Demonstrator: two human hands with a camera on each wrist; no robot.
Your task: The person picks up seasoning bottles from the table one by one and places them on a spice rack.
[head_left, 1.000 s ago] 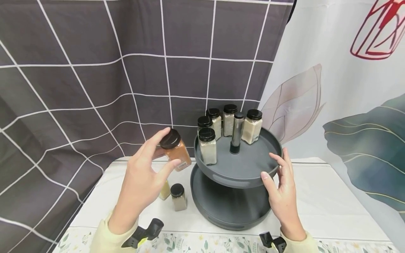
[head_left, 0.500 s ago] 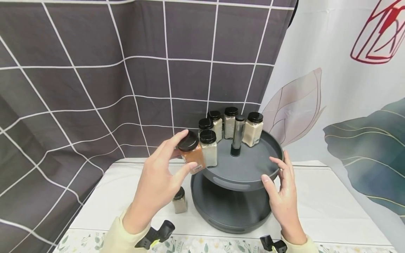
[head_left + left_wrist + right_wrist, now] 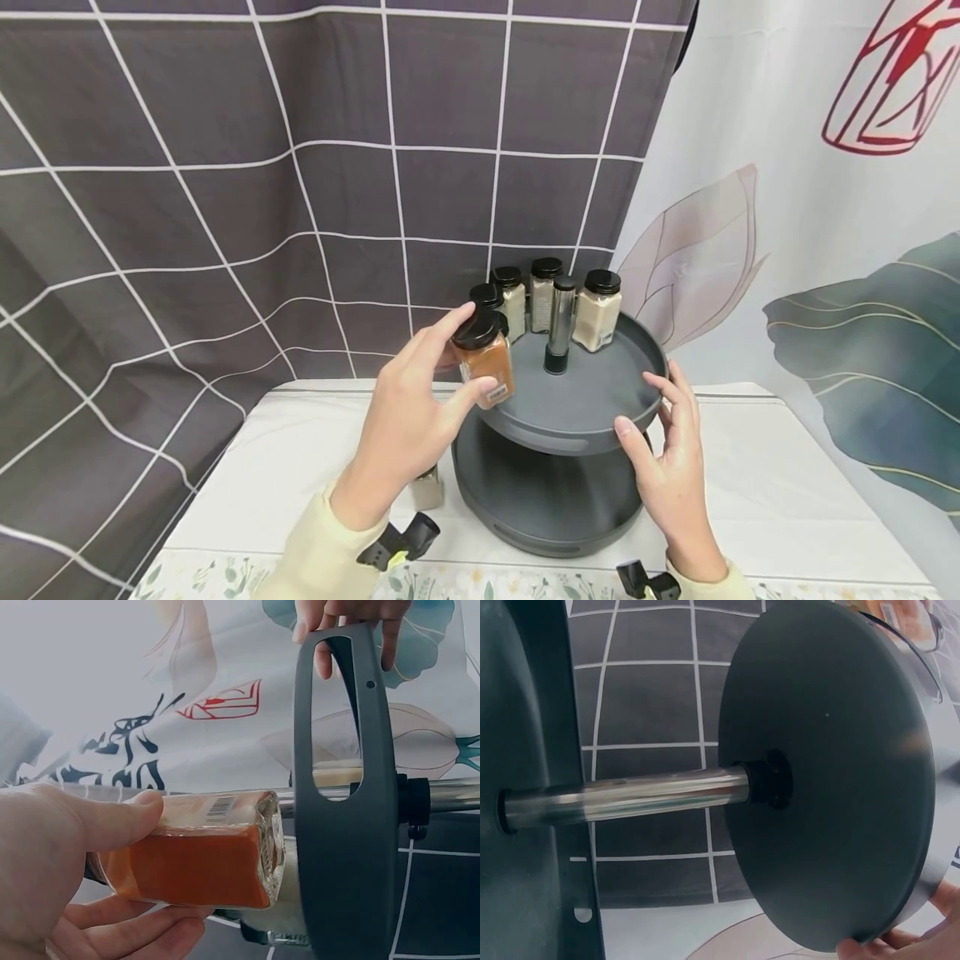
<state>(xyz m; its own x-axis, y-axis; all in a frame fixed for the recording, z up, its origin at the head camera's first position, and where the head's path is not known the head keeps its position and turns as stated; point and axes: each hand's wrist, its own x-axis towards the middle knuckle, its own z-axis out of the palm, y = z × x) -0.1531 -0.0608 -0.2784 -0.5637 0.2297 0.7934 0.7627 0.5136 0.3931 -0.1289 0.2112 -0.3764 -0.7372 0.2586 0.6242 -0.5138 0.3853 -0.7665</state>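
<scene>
My left hand [image 3: 408, 412] holds a spice jar [image 3: 491, 367] of orange powder with a black lid, tilted, at the left rim of a grey turntable's upper tier [image 3: 581, 404]. In the left wrist view the thumb lies along one side of the orange jar [image 3: 195, 859] and the fingers along the other; its base faces the tier's slotted side wall [image 3: 341, 855]. My right hand [image 3: 671, 467] grips that tier's right rim, thumb in front. Several black-lidded jars of pale powder, one a cream jar [image 3: 597, 310], stand on the tier around its metal post [image 3: 560, 321]. The orange jar mostly hides one of them.
Below is the turntable's lower tier [image 3: 551, 508], joined by a steel pole [image 3: 645, 796]. A small jar of greyish powder [image 3: 428, 492] stands on the white table [image 3: 780, 467], partly behind my left wrist. A dark grid-patterned curtain [image 3: 337, 192] hangs close behind.
My left hand has carried the orange jar rightward from beside the turntable to the upper tier's left rim, covering the front-left jar. My right hand stays on the right rim.
</scene>
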